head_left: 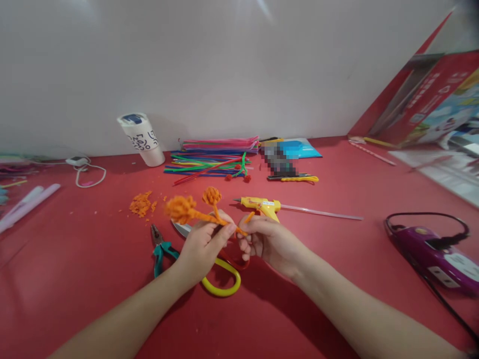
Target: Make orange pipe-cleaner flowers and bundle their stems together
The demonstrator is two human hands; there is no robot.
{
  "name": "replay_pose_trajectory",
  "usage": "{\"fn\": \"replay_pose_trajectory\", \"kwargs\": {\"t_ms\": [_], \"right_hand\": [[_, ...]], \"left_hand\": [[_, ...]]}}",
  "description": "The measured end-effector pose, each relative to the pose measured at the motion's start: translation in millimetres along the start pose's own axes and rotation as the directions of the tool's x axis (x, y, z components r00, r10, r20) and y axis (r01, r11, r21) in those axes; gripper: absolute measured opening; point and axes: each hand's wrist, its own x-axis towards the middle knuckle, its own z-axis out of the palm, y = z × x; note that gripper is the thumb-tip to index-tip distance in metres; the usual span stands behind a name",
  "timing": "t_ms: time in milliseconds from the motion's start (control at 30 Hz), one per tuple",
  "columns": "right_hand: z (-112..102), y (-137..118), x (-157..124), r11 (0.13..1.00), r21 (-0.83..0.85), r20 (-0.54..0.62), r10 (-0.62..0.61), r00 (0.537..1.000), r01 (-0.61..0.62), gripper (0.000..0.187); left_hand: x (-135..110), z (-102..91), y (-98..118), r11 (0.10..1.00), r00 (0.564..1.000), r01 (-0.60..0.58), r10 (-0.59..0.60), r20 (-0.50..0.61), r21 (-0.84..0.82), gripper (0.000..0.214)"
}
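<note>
Between my hands is an orange pipe-cleaner flower stem [202, 215] with two fluffy round heads pointing up and to the left. My left hand [205, 244] pinches the stem below the heads. At its lower right end, my right hand [267, 242] grips the orange pipe cleaner, and a short piece sticks up past the fingers. Under the hands lie scissors [224, 291] with a yellow handle loop and a red one, partly hidden. Pliers [160, 249] with teal handles rest left of my left hand. A yellow glue gun [262, 203] with a clear glue stick lies just beyond my right hand.
Orange fluff clippings [141, 204] are scattered at left. Behind lie bundled pipe cleaners [202, 164] and a green stem with red balls [243, 167]. A white tumbler [144, 142] stands near the wall. A purple power strip [437, 254] with a black cord sits at right on the red table [112, 279].
</note>
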Motion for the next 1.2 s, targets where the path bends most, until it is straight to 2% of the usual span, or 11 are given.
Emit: {"fn": "replay_pose_trajectory", "kwargs": {"t_ms": [100,167,233,333,367,433,667,800,933,1000,1200], "right_hand": [[1.7,0.0,-1.1,0.996,-0.068,-0.024,-0.060,0.998,0.059,0.012],[2.6,-1.4,-1.9,0.965,-0.215,-0.029,-0.163,0.986,0.153,0.017],[2.7,-3.7,-2.5,0.850,-0.455,-0.006,-0.301,0.954,0.265,0.018],[1.4,-6.6,-2.7,0.568,-0.742,0.089,-0.442,0.893,0.355,0.017],[0.7,-6.9,-2.7,0.507,-0.781,0.111,-0.462,0.880,0.365,0.017],[-0.7,-6.8,-2.7,0.472,-0.803,0.126,-0.463,0.877,0.364,0.018],[-0.7,-6.1,-4.3,0.521,-0.794,0.101,-0.393,0.914,0.312,0.020],[1.0,-6.1,-3.2,0.670,-0.694,0.017,-0.352,0.936,0.264,0.014],[-0.4,-7.0,-1.8,0.738,-0.601,-0.042,-0.412,0.910,0.306,0.012],[-1.3,-7.8,-1.5,0.809,-0.511,-0.030,-0.355,0.934,0.291,0.014],[-2.3,-6.2,-1.0,0.986,-0.156,0.025,-0.062,0.998,0.065,0.018]], "left_hand": [[0.7,0.4,1.4,1.000,1.000,-0.017,0.017,0.010,-0.027,0.021],[2.1,-0.4,1.4,0.999,1.000,0.004,-0.005,-0.013,-0.042,0.022],[3.6,-1.9,0.7,0.999,0.998,0.027,-0.029,-0.056,-0.034,0.024],[5.3,-4.3,-0.6,1.000,0.995,0.021,-0.021,-0.096,0.000,0.022],[5.6,-4.9,-0.7,1.000,0.995,0.007,-0.004,-0.095,0.021,0.021],[5.7,-5.6,-0.6,0.994,0.995,-0.046,0.054,-0.089,0.097,0.019],[4.2,-5.0,-0.1,0.965,0.986,-0.128,0.149,-0.080,0.227,0.015],[3.4,-5.1,0.2,0.960,0.985,-0.143,0.162,-0.061,0.242,0.015],[3.8,-5.4,1.5,0.975,0.986,-0.159,0.164,-0.024,0.156,0.015],[4.0,-5.5,1.7,0.986,0.991,-0.129,0.133,-0.023,0.109,0.015],[3.4,-5.4,1.2,0.988,0.991,-0.128,0.123,0.055,0.091,0.016]]}}
